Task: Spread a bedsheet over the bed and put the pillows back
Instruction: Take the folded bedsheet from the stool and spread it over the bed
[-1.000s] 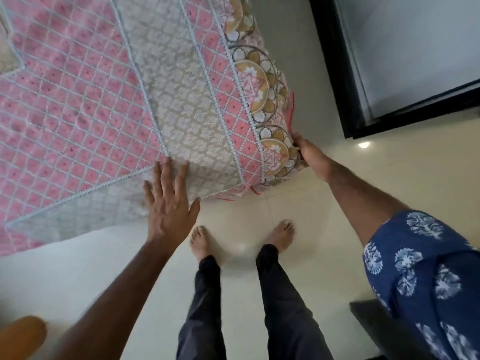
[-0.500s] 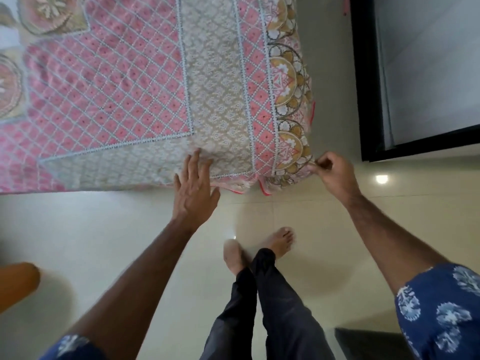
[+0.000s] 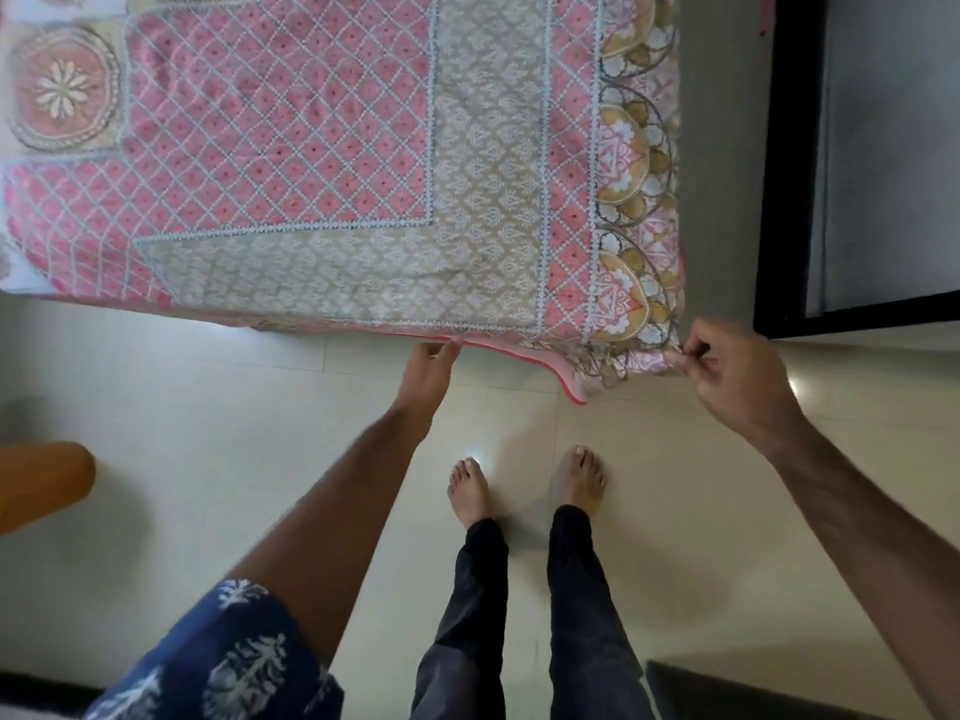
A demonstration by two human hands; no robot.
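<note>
Bed (image 3: pixel 696 148) fills the upper part of the view, covered by the bedsheet (image 3: pixel 322 163): pink lattice field, beige border band, gold-and-pink scalloped hem. It lies mostly flat on top and hangs over the foot edge and the right side; a shallow crease shows in the beige band near the foot edge. No pillows in view.

Tiled floor (image 3: pixel 182 407) below, person's bare feet just short of the foot edge. Dark-framed door or panel (image 3: pixel 789 163) at right, orange-brown wooden piece (image 3: pixel 36 485) at left edge.

Right hand (image 3: pixel 737 376): grip closed in a pinch, thumb and fingers curled on the scalloped corner of the bedsheet at the bed's right foot corner. Left hand (image 3: pixel 428 368): at the pink hem on the foot edge, thumb and fingertips apparently nipping it, though the finger detail is partly hidden.

Step judged: squaring and tensioning the corner overhang. To do it well: pull both hands evenly down and outward so the beige band runs parallel to the mattress edge, take out the crease, let the loose pink fold by the corner drop straight, not bunched. Pillows come later.

No brand, label or readable writing visible.
</note>
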